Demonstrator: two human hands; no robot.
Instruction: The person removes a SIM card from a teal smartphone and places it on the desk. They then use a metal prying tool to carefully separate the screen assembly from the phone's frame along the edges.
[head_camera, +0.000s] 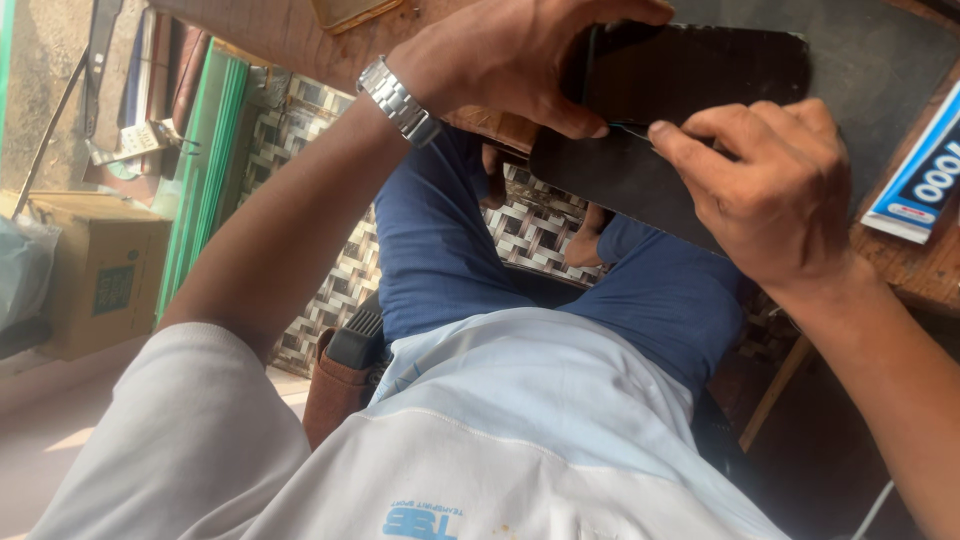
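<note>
Right hand (fingers curled) pinching thin tool; phone

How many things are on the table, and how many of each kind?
Phones: 1
Thin tools: 1
Black mats: 1
Blue and white boxes: 1
Total: 4

The left hand holds the phone; the right hand holds the tool.

Both hands gripping black phone, thin tool at edge

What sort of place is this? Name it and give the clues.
Probably a small phone-repair stall: the left hand holds a dark phone on a black mat, beside a boxed glue tube.
</note>
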